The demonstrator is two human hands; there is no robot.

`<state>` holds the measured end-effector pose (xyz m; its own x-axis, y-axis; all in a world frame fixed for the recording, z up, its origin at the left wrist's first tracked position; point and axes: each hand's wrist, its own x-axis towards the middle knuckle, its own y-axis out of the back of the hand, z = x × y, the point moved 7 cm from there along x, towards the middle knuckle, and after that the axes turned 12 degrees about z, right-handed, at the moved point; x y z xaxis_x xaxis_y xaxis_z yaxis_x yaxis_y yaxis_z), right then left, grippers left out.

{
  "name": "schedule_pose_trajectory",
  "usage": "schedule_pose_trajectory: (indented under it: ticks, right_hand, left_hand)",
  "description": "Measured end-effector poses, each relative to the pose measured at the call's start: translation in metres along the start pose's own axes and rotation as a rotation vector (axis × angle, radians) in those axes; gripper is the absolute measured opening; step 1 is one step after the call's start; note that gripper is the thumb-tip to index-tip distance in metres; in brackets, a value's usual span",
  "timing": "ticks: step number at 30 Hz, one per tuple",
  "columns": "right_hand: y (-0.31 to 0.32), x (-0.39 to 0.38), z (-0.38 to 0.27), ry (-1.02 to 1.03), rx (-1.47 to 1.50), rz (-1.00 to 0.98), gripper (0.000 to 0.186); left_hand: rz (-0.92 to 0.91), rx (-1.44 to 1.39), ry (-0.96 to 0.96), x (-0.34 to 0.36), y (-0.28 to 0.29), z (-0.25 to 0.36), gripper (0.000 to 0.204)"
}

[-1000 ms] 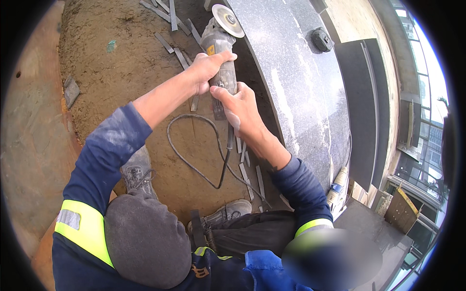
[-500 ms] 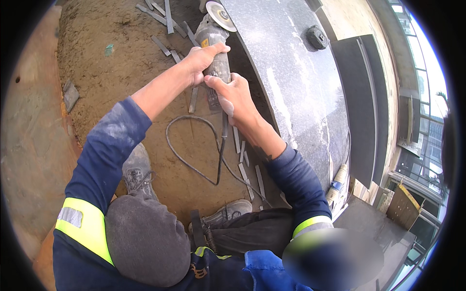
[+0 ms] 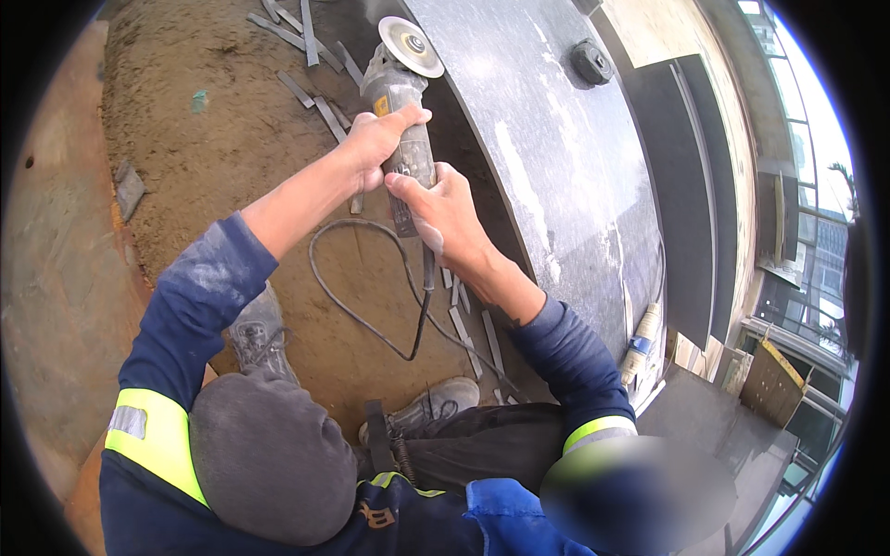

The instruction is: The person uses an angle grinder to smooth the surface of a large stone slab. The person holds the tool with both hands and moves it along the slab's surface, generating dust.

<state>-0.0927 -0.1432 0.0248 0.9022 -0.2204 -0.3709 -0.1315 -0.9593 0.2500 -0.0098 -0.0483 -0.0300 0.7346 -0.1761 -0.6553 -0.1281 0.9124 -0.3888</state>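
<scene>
A dusty grey angle grinder (image 3: 419, 153) is held in both my hands at the left edge of a grey stone slab (image 3: 542, 120). Around the front of its body my left hand (image 3: 378, 144) is closed, thumb lying across the top. My right hand (image 3: 447, 211) grips the rear of the body, close to the cord end. The pale round cutting disc (image 3: 408, 44) points away from me, beside the slab's edge. From the grinder's back a black cord (image 3: 338, 308) loops over the ground. Whether the disc spins I cannot tell.
Thin stone offcuts (image 3: 310, 32) lie on the brown dirt (image 3: 209, 139). A black round object (image 3: 591, 62) sits on the slab. Dark panels (image 3: 675, 199) lean at the right, near a cream cylindrical thing (image 3: 641, 343). My shoes are below the cord loop.
The grinder and both hands have come slightly toward me, and the disc's face shows more. The whole view has shifted a little. My grip is the same.
</scene>
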Motion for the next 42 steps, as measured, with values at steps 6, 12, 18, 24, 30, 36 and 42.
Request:
schedule_pose_trajectory:
  ticks: [6,12,18,24,30,36,42]
  right_hand:
    - [0.013,-0.03,0.003,-0.019,0.012,-0.029,0.033]
    - [0.018,-0.042,-0.004,-0.052,-0.003,-0.015,0.031]
    - [0.015,-0.038,-0.006,-0.041,-0.01,-0.029,0.032]
    - [0.014,-0.025,-0.002,-0.047,-0.047,0.023,0.037]
    - [0.009,-0.017,-0.008,-0.057,-0.078,0.017,0.04]
    - [0.005,-0.005,-0.004,-0.013,-0.05,0.015,0.035]
    - [0.001,0.005,-0.003,-0.02,-0.019,0.025,0.035]
  left_hand:
    - [0.006,-0.013,0.026,-0.025,-0.003,-0.022,0.036]
    - [0.004,-0.038,0.031,-0.033,-0.007,-0.027,0.033]
    - [0.018,-0.02,0.03,-0.031,-0.006,-0.023,0.033]
    - [0.027,-0.008,0.022,-0.024,-0.006,-0.015,0.034]
    - [0.026,0.027,0.008,-0.012,-0.003,-0.01,0.033]
    - [0.031,0.019,-0.004,-0.003,-0.001,-0.003,0.035]
    - [0.03,-0.004,-0.007,0.007,0.0,0.002,0.037]
